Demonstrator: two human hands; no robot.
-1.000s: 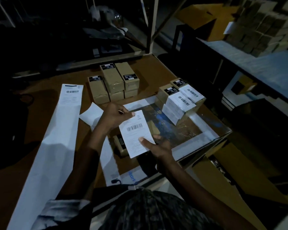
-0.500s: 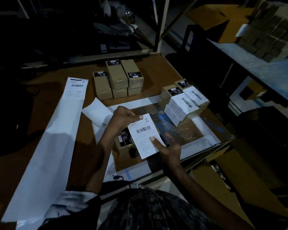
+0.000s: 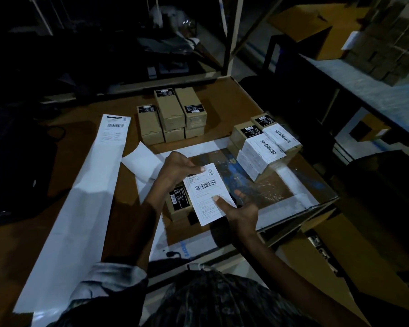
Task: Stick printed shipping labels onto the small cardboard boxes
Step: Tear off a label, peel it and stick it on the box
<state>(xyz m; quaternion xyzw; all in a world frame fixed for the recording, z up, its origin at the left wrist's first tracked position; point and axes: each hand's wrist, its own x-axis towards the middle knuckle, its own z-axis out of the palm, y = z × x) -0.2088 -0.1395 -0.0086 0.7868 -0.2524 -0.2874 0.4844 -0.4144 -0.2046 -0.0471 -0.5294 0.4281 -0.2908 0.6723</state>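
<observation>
Left hand (image 3: pixel 175 171) pinches the label's (image 3: pixel 208 193) top corner, right hand (image 3: pixel 240 210) its lower edge, mid-frame over a box (image 3: pixel 178 205); thin, floppy, sticky: hold edges only.

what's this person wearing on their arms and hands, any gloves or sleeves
No gloves: both the left hand and the right hand are bare, with no rings or watch visible. The left arm has a light grey sleeve pushed up near the elbow. The right forearm is bare as far as it shows. Lighting is dim, so fine details are unclear.
</observation>
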